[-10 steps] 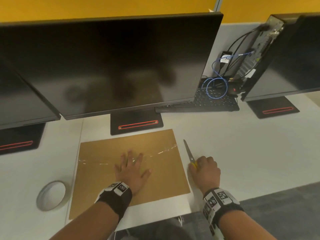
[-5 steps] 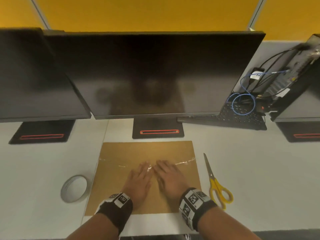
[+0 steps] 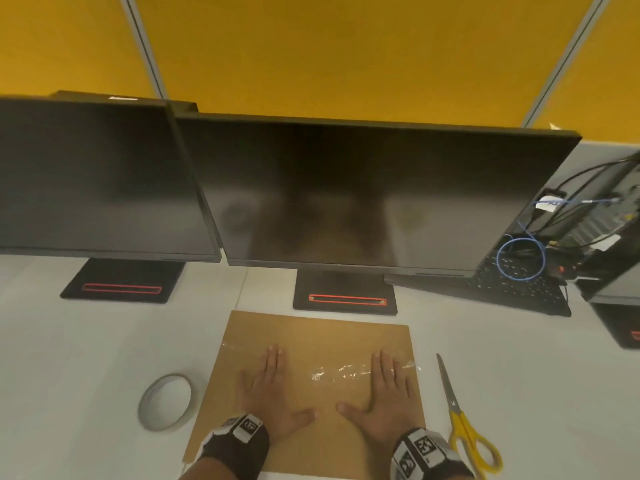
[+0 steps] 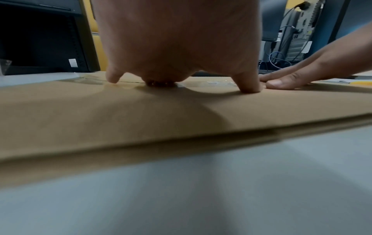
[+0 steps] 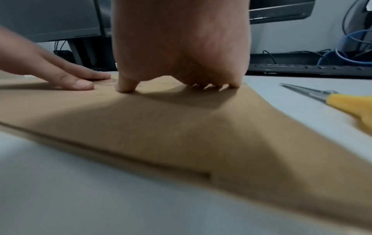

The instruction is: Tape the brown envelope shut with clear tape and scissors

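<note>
On the white worktop point(image 3: 519, 358) before dark monitors point(image 3: 363, 195) and a yellow wall point(image 3: 346, 53), both hands, left point(image 3: 268, 398) and right point(image 3: 386, 398), press flat, fingers straight, on the envelope point(image 3: 311, 334).

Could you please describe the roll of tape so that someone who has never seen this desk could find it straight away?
Start at the brown envelope lying flat on the white desk in front of the middle monitor. Just off its left edge, near the left hand, lies the roll of tape. It is the only ring there, pale and flat on its side, unlike the yellow-handled scissors on the right.
</note>
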`<state>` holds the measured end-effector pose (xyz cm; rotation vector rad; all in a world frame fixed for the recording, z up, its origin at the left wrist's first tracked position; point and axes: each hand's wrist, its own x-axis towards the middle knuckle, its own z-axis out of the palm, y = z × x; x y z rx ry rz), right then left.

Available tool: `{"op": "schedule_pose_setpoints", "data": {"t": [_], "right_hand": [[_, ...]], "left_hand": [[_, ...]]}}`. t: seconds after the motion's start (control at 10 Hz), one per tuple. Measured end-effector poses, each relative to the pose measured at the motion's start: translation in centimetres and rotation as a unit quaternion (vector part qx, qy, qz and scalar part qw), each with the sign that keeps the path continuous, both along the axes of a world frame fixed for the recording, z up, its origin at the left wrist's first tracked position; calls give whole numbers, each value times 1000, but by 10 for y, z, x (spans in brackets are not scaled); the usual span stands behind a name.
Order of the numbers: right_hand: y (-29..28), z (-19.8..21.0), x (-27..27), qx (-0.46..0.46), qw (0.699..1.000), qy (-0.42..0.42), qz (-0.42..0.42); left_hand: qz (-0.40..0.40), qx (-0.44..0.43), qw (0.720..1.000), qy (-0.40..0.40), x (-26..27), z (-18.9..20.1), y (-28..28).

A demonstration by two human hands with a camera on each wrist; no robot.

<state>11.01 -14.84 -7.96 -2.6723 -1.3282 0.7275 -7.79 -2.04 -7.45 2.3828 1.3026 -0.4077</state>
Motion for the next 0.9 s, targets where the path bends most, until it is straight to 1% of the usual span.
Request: {"op": "schedule_pose_setpoints", "data": {"t": [0.1,0.3,0.4,0.5,0.6,0.7,0.8,0.9], "right_hand": [[1,5,2,-10,999,4,-30],[2,3,9,-25,999,-12,-24],[7,7,11,-41,999,-24,-20],[11,14,14,-61,997,-37,-11],[18,19,21,-48,997,-52,-7],[24,33,30,-49,997,-54,5],[33,52,39,-90,995,-46,25],[44,72,46,-86,995,-34,28]], "left_hand": [[17,1,1000,2,0,2,2],[76,76,994,0,-16,0,21],[81,69,994,29,-15,8,29],[86,65,994,31,-14,14,33],[88,56,994,38,-10,21,36],[75,42,994,75,-2,32,43],[39,44,992,115,10,44,55],[6,19,994,104,28,68,68]]}}
